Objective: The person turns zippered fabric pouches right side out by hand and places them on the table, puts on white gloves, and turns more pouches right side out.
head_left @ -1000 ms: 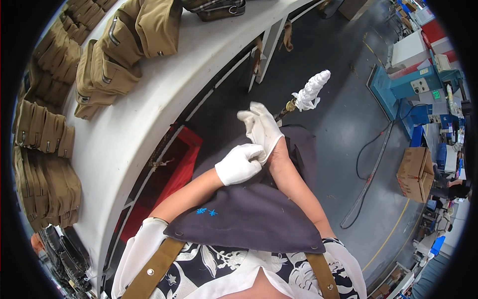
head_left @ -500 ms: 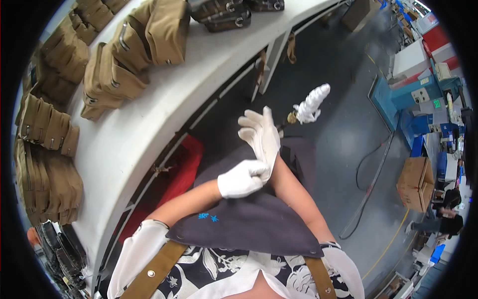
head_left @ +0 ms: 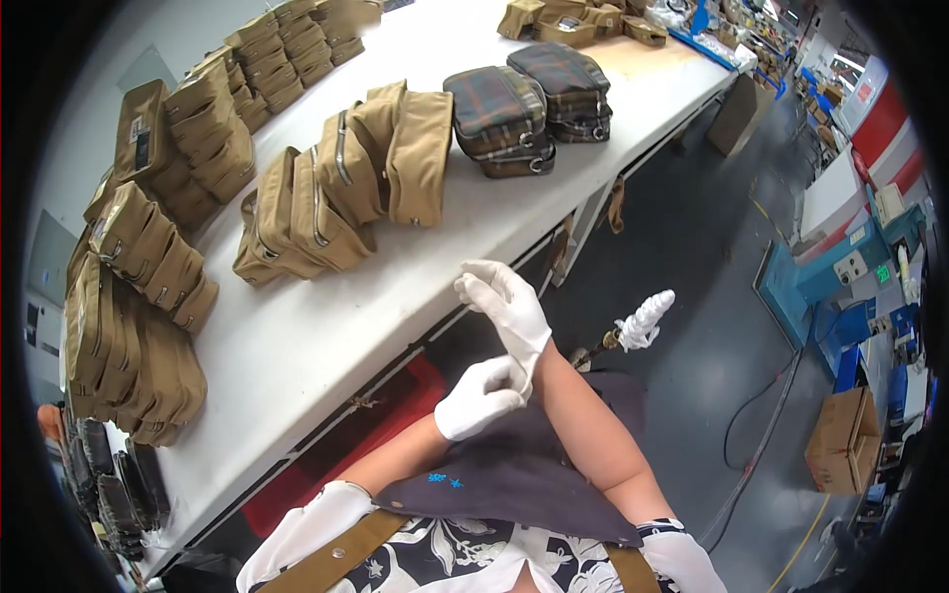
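Observation:
Both of my hands wear white gloves. My left hand (head_left: 481,398) is closed at my right wrist, pinching the cuff of the right glove (head_left: 526,341). My right hand (head_left: 502,301) is raised just above it by the table's front edge, fingers loosely bent and partly apart, holding nothing. Beyond my hands, a row of tan zippered bags (head_left: 341,183) stands on the white table (head_left: 297,346). Dark plaid bags (head_left: 499,119) sit to the right of that row. A dark apron (head_left: 494,494) covers my lap.
More tan bags (head_left: 138,346) are stacked along the table's left side, with others at the far end. A white-wrapped rod end (head_left: 645,319) sticks up beside my right arm. Right of me are a teal machine (head_left: 830,272), a cable on the floor and a cardboard box (head_left: 843,442).
The view has shifted, showing more of the table and bags. My right hand has tipped toward the table and its fingers have bent from spread. The left hand stays at the right glove's cuff.

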